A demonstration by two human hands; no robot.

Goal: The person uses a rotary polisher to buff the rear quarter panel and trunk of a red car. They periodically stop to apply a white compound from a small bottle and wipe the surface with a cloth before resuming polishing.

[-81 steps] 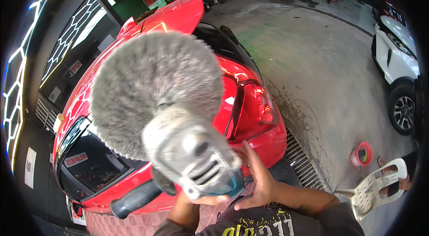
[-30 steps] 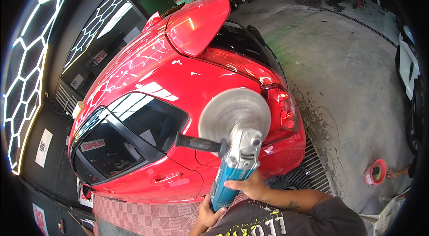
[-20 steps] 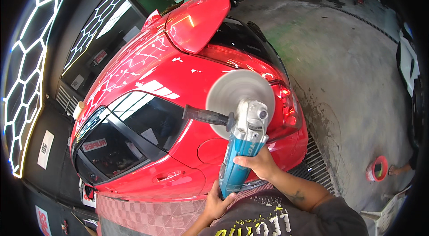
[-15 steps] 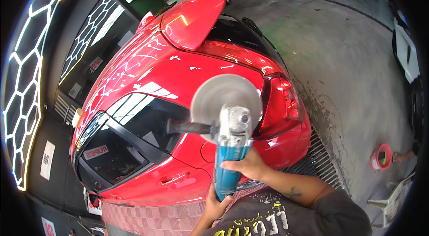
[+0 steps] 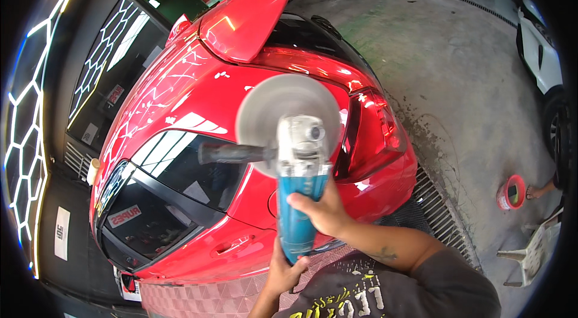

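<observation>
Both of my hands grip a teal rotary polisher (image 5: 295,209) with a silver head. My right hand (image 5: 322,206) is wrapped around its body from the right side. Lower down, my left hand (image 5: 283,270) holds the rear end of the polisher. The round grey-white pad (image 5: 259,107) looks smeared, as if spinning. It lies over the rear side panel of a red car (image 5: 205,89), between the rear side window (image 5: 205,167) and the tail light (image 5: 376,131). Whether the pad touches the paint cannot be told. A black side handle (image 5: 232,153) sticks out leftward, unheld.
The car's red rear spoiler (image 5: 244,20) rises beyond the pad. A floor grate (image 5: 442,215) runs at the right. Farther right are a pink bucket (image 5: 504,196), a pale plastic chair (image 5: 533,255), a white car (image 5: 539,53) and part of another person's bare limb (image 5: 545,190).
The view has shifted slightly. The polisher and both hands have moved a little up along the car's panel, away from me. My grip looks the same.
</observation>
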